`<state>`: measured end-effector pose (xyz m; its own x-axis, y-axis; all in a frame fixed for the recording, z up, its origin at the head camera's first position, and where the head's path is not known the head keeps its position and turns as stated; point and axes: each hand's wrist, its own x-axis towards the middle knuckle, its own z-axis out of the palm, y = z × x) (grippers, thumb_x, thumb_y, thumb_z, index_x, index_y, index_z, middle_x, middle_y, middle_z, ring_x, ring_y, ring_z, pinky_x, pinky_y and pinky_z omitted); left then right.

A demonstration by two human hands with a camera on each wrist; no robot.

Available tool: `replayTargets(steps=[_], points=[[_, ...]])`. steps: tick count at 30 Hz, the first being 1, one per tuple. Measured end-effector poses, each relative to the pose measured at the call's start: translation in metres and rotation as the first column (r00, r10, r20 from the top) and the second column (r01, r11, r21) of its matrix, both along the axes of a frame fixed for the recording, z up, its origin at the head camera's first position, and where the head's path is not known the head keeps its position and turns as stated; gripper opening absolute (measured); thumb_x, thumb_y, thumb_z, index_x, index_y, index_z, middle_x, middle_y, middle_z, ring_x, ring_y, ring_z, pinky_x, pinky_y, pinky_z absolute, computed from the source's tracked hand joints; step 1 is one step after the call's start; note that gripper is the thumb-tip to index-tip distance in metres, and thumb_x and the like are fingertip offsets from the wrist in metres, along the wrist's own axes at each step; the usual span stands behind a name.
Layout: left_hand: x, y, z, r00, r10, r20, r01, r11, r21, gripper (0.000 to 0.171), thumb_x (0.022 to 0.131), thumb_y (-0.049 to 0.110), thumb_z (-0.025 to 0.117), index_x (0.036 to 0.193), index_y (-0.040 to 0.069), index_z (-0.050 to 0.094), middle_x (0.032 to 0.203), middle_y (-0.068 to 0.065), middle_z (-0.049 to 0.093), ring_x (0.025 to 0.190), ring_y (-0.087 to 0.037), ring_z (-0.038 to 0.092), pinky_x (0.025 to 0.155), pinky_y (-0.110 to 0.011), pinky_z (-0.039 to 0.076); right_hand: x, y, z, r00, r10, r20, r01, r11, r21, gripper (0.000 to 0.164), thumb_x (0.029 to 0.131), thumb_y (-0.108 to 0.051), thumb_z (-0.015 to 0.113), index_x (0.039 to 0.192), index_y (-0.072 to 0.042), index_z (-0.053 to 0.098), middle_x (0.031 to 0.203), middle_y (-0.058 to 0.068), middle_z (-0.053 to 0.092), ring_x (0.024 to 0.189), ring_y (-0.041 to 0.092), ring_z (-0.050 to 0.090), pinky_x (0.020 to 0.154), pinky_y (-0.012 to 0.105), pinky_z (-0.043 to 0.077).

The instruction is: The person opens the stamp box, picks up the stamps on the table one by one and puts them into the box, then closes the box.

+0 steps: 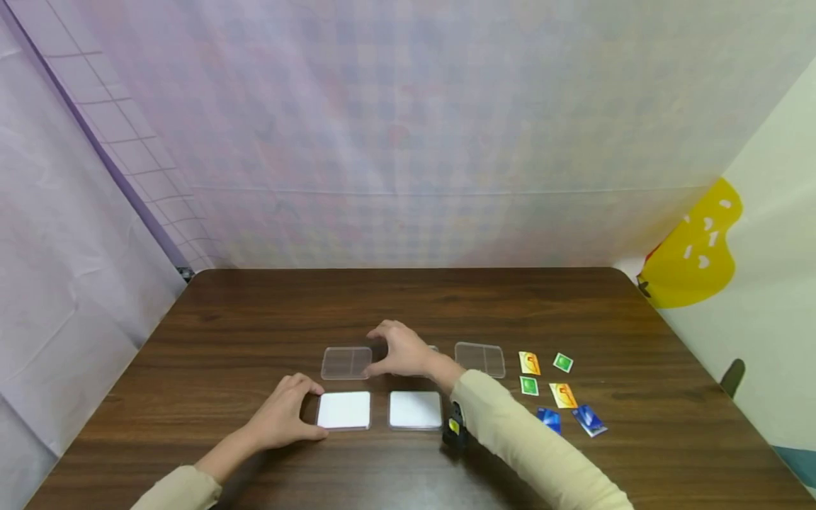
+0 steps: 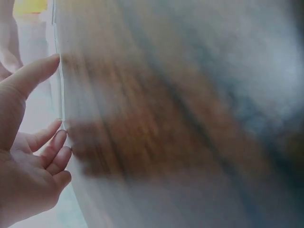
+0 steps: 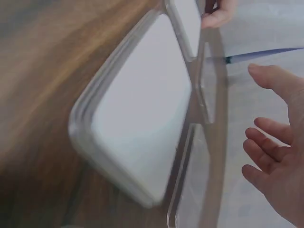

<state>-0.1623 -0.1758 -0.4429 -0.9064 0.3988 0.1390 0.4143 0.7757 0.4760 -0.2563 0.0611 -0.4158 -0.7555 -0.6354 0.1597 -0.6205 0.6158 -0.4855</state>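
Right hand out over the far row, thumb and fingers held well apart, and nothing showed between them! From above, its thumb overlapped the right edge of the left clear case; whether it touched, I couldn't tell. That wide gap looked right for taking something flat by its rim.

Nearer us, the left hand was spread too, thumb at the near left corner of the left white box, fingertips by the far one. Steadying it or lining it up, I judged; the wrist view put the tips right at the edge, but how hard they pressed didn't show.

Beside it, a gap between, lay the right white box, flat on the desk. Beyond, past the right wrist, was the right clear case. Tidy rows, spaced, I'd say, so fingers could get around each piece!

And off to the right, well apart from both hands, were the packets: two orange, two green, two blue, laid loosely and probably kept there to leave the boxes room.
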Motion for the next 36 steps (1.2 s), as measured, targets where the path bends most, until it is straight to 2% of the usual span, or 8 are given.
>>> replayTargets(steps=[7,10,14,16,20,24,31,36], points=[[0.000,0.009,0.006,1.000,0.018,-0.013,-0.018,1.000,0.008,0.066,0.062,0.043,0.078,0.110,0.001,0.058,0.107,-0.009,0.054,0.103,-0.026,0.047,0.088,-0.045,0.043,0.022,0.053,0.016,0.996,0.075,0.057,-0.063,0.980,-0.191,0.054,0.074,-0.029,0.073,0.116,0.000,0.056,0.111,0.013,0.057,0.101,0.026,0.054,0.088,0.040,0.044],[-0.003,0.025,0.010,0.998,0.024,-0.057,-0.022,0.999,0.035,0.062,0.064,0.040,0.077,0.110,0.002,0.058,0.108,-0.008,0.055,0.104,-0.026,0.048,0.088,-0.043,0.043,0.033,0.085,0.016,0.998,0.053,0.039,-0.042,0.970,-0.241,0.048,0.075,-0.024,0.073,0.114,-0.002,0.057,0.109,0.013,0.059,0.099,0.028,0.054,0.087,0.042,0.045],[-0.006,0.059,0.015,0.996,-0.031,-0.089,0.036,0.998,0.059,0.057,0.067,0.036,0.076,0.111,0.005,0.058,0.108,-0.005,0.055,0.103,-0.023,0.048,0.087,-0.040,0.045,0.038,0.133,0.012,0.999,-0.026,0.028,0.032,0.967,-0.254,0.043,0.076,-0.020,0.073,0.112,-0.002,0.058,0.107,0.014,0.059,0.097,0.030,0.056,0.084,0.042,0.046],[-0.007,0.079,0.017,0.993,-0.086,-0.085,0.090,0.995,0.050,0.055,0.070,0.036,0.074,0.113,0.006,0.057,0.110,-0.004,0.055,0.104,-0.021,0.048,0.087,-0.039,0.044,0.035,0.158,0.009,0.997,-0.077,0.006,0.077,0.969,-0.235,0.041,0.076,-0.019,0.072,0.110,0.000,0.059,0.106,0.014,0.060,0.097,0.031,0.057,0.084,0.043,0.047],[-0.008,0.116,0.017,0.980,-0.180,-0.079,0.183,0.983,0.024,0.050,0.073,0.034,0.072,0.112,0.007,0.058,0.109,-0.003,0.056,0.104,-0.020,0.049,0.090,-0.035,0.043,0.028,0.204,0.002,0.981,-0.187,0.050,0.193,0.967,-0.169,0.035,0.079,-0.015,0.069,0.108,0.003,0.060,0.106,0.014,0.060,0.099,0.033,0.056,0.081,0.046,0.047],[-0.011,0.143,0.018,0.973,-0.215,-0.079,0.214,0.977,-0.021,0.048,0.073,0.033,0.071,0.111,0.006,0.060,0.109,-0.003,0.057,0.103,-0.019,0.051,0.089,-0.031,0.044,0.021,0.235,-0.005,0.963,-0.261,0.070,0.266,0.962,-0.070,0.029,0.080,-0.011,0.067,0.104,0.005,0.061,0.100,0.015,0.062,0.092,0.031,0.058,0.076,0.043,0.048],[-0.019,0.177,0.019,0.963,-0.270,-0.020,0.265,0.957,-0.121,0.054,0.075,0.039,0.069,0.116,0.005,0.059,0.112,-0.004,0.056,0.103,-0.016,0.050,0.085,-0.025,0.045,0.014,0.252,-0.011,0.957,-0.291,0.015,0.291,0.956,0.032,0.027,0.076,-0.011,0.070,0.097,0.006,0.065,0.090,0.012,0.064,0.083,0.025,0.058,0.073,0.041,0.047],[-0.020,0.192,0.014,0.971,-0.240,-0.002,0.235,0.951,-0.201,0.060,0.072,0.041,0.071,0.117,0.004,0.058,0.113,-0.004,0.055,0.100,-0.016,0.049,0.083,-0.024,0.045,0.012,0.254,-0.013,0.962,-0.273,-0.022,0.274,0.961,0.046,0.023,0.072,-0.012,0.074,0.090,0.003,0.068,0.086,0.007,0.063,0.079,0.022,0.057,0.070,0.036,0.047]])
